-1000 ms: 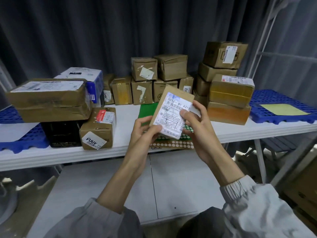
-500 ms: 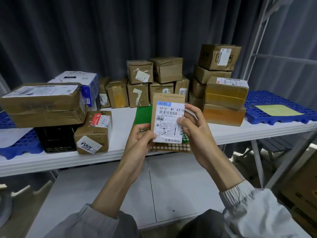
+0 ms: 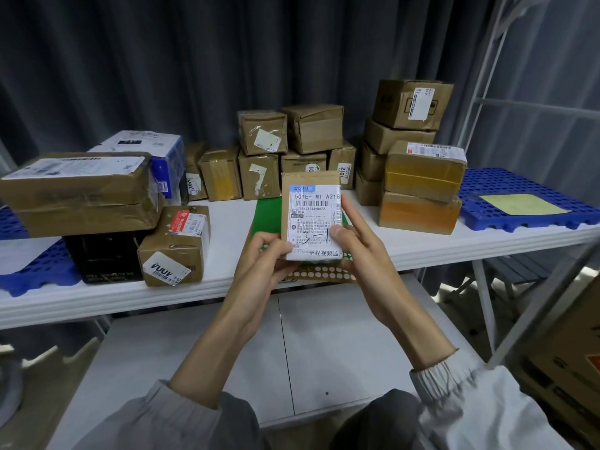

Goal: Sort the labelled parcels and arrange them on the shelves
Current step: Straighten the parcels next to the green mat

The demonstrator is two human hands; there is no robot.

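Observation:
A small brown parcel point(image 3: 310, 203) with a white shipping label reading "501E- M1 A21B" is held upright in front of me, label facing me, above the front edge of the white table point(image 3: 227, 280). My left hand point(image 3: 264, 258) grips its lower left corner, thumb on the label. My right hand point(image 3: 360, 241) holds its right edge, fingers curled along the side. Many labelled brown parcels stand on the table behind it.
A wide flat box point(image 3: 81, 193) tops a black box point(image 3: 104, 258) at left, beside a small "VUUV" parcel point(image 3: 175, 245). A stack point(image 3: 418, 183) rises at right. Blue pallets point(image 3: 526, 203) lie at both ends. A green sheet point(image 3: 268, 212) lies mid-table. A metal rack frame point(image 3: 487, 92) stands right.
The parcel has turned from tilted to upright and squarely facing me. Both hands have shifted slightly lower on it while keeping hold.

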